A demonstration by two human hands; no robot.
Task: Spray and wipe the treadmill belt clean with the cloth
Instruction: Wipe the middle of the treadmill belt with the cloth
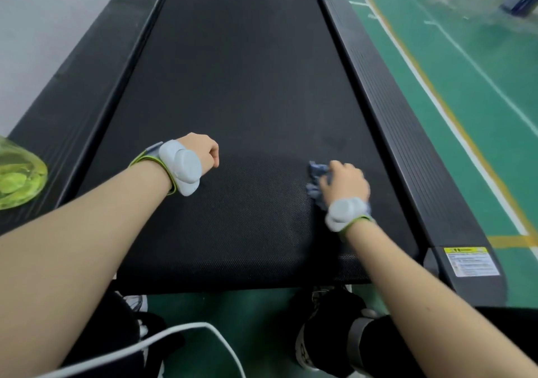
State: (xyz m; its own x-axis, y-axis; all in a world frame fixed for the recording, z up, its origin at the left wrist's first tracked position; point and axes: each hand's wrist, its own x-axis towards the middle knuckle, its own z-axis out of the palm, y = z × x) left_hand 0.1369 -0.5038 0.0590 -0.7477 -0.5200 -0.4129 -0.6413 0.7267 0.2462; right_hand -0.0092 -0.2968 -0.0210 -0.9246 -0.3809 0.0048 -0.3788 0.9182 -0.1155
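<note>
The black treadmill belt (pixel 241 86) runs away from me, with its near end below my arms. My right hand (pixel 345 181) presses a crumpled blue-grey cloth (pixel 316 173) onto the belt near its right side; the hand is motion-blurred and covers most of the cloth. My left hand (pixel 203 153) hovers over the middle-left of the belt, its fingers curled and holding nothing. A green translucent spray bottle (pixel 17 173) stands on the left side rail (pixel 84 86), apart from both hands.
The right side rail (pixel 393 109) carries a warning label (pixel 471 261) at its near end. A green floor with white and yellow lines (pixel 454 92) lies to the right. My shoes (pixel 320 337) and a white cable (pixel 174 334) are below the belt's end.
</note>
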